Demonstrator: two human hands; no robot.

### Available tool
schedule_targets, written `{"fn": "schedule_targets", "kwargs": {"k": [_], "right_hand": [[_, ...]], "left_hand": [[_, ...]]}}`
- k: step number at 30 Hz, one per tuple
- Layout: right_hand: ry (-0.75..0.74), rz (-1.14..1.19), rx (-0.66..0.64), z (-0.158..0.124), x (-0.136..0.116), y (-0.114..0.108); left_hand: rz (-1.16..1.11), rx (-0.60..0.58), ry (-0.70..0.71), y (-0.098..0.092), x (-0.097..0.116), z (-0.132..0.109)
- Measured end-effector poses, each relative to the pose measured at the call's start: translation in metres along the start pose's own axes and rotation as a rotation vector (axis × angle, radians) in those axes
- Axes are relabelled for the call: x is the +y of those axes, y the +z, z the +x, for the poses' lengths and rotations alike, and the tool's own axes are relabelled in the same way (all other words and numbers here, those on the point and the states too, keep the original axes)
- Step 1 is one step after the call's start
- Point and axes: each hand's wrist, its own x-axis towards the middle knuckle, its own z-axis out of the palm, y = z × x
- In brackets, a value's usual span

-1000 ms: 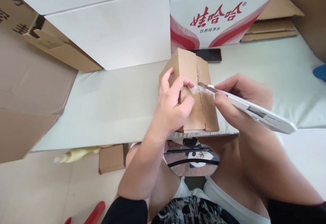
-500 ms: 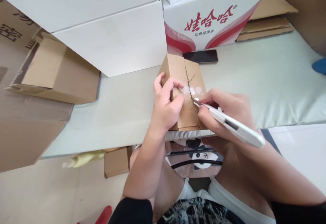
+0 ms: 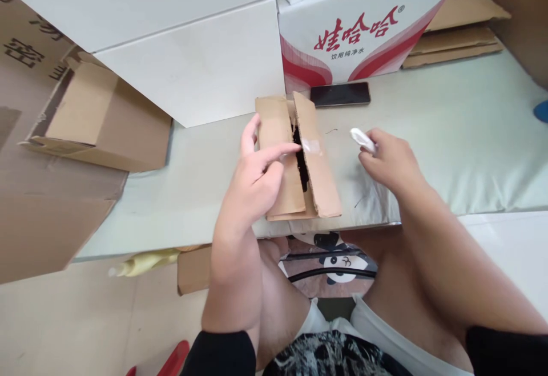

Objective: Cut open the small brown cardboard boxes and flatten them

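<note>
A small brown cardboard box (image 3: 280, 125) stands near the front edge of the padded surface, its top seam parted and the right flap tilted up. A dark gap shows between the flaps, and clear tape (image 3: 311, 146) clings to the right one. My left hand (image 3: 257, 179) is on the box, its index finger stretched to the gap and another finger along the left edge. To the right of the box, my right hand (image 3: 391, 159) is closed round a white utility knife (image 3: 362, 138) and held apart from the cardboard. Whether the blade is out cannot be seen.
A dark phone (image 3: 340, 94) lies behind the box, before a white and red carton (image 3: 342, 39). Large white boxes (image 3: 192, 62) stand at the back left, with an opened cardboard box (image 3: 107, 119) beside them. Folded cardboard (image 3: 458, 39) is at the back right.
The seam has parted and the right flap has risen. My right hand has drawn the knife away to the right. My left index finger has extended to the gap.
</note>
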Motion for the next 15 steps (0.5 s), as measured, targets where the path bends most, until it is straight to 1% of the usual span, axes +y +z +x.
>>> {"fn": "schedule_targets", "kwargs": {"k": [1,3,5,7,8,10,12,13,15], "right_hand": [[0.010,-0.087,-0.077,0.002,0.003,0.005],[0.009,-0.183,-0.160,0.004,0.008,0.012],[0.009,-0.210,-0.180,0.004,0.011,0.016],[0.001,-0.155,-0.140,0.004,0.011,0.018],[-0.016,-0.080,-0.103,0.003,0.010,0.018],[-0.067,0.156,-0.016,0.003,0.007,0.016],[-0.135,0.439,0.060,0.002,0.004,0.012],[-0.174,0.571,0.087,0.002,0.002,0.010],[-0.250,0.795,0.104,0.002,0.000,0.004]], "left_hand": [[0.021,-0.013,-0.008,-0.003,0.003,-0.004],[0.071,-0.017,-0.031,-0.007,0.009,-0.013],[0.133,-0.023,-0.067,-0.009,0.015,-0.019],[0.193,-0.063,-0.104,-0.011,0.020,-0.022],[0.213,-0.093,-0.112,-0.013,0.022,-0.022],[0.210,-0.158,-0.092,-0.019,0.024,-0.020],[0.124,-0.193,-0.045,-0.026,0.022,-0.018],[0.048,-0.189,-0.027,-0.030,0.019,-0.016],[-0.138,-0.137,-0.026,-0.038,0.010,-0.015]]}}
